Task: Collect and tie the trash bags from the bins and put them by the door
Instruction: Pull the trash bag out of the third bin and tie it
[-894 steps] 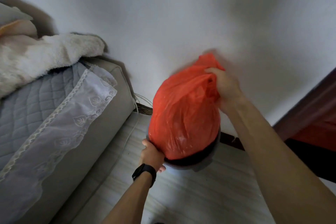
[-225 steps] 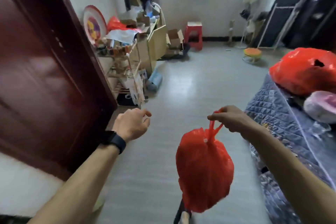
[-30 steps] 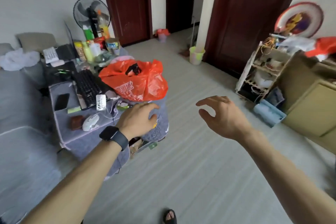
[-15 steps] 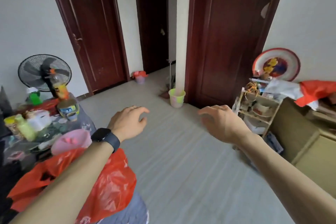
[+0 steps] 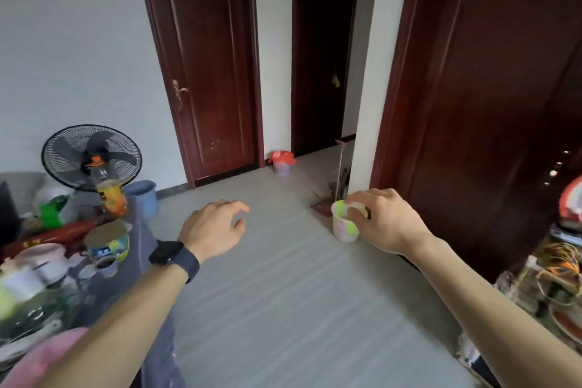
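Both my hands hang empty in front of me over the grey floor. My left hand [image 5: 215,228], with a black watch on its wrist, has loosely curled fingers. My right hand [image 5: 382,219] is also loose and holds nothing. Far across the room a small pale bin with an orange-red trash bag [image 5: 282,157] in it stands between two dark red doors. A second small bin [image 5: 343,225], pale with green and pink, stands on the floor by the white pillar, partly behind my right hand. A closed dark red door [image 5: 208,72] faces me.
A cluttered table [image 5: 63,261] with bottles, cups and cans is at my left, with a black fan [image 5: 91,156] and a blue bucket [image 5: 143,195] behind it. A shelf with wires [image 5: 554,271] is at right. A broom leans on the pillar [image 5: 367,72].
My view has swung and moved forward: the orange bag on the table has dropped out of sight and the doors and bins are closer. Both hands stay empty.
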### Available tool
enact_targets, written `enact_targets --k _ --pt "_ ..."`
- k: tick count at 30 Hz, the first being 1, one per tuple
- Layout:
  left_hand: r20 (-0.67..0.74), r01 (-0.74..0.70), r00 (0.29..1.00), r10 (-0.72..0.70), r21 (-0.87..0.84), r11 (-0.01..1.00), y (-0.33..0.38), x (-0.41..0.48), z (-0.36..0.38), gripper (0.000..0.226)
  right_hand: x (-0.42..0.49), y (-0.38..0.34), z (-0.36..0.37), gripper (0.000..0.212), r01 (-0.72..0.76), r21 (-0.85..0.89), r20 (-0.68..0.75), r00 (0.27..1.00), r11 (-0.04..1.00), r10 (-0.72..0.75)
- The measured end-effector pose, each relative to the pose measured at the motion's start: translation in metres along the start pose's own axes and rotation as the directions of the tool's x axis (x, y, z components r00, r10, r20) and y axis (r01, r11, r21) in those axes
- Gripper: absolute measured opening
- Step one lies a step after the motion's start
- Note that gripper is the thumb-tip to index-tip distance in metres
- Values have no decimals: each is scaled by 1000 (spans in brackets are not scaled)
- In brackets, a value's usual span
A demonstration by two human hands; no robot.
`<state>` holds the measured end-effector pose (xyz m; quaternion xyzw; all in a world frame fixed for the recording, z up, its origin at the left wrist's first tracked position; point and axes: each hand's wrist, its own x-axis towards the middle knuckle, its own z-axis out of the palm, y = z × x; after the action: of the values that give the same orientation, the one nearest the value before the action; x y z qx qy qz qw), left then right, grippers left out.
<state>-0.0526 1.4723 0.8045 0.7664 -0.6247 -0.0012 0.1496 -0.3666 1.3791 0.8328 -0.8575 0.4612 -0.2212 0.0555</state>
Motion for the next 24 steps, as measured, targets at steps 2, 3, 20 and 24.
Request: enact_targets --k 2,3,20,24 --pt "-12 6 1000 -6 6 1000 -17 49 10 33 55 14 17 27 26 -26 11 1000 999 -26" --pt "-22 8 1000 -7 9 1000 -30 86 18 33 96 22 32 25 39 -40 10 999 998 -39" --pt "-20 -13 1000 14 57 998 -139 578 83 38 586 124 179 32 65 29 4 998 997 -65" --pt "-13 -4 1000 4 73 997 -166 692 108 37 705 145 226 30 102 69 17 994 992 -104"
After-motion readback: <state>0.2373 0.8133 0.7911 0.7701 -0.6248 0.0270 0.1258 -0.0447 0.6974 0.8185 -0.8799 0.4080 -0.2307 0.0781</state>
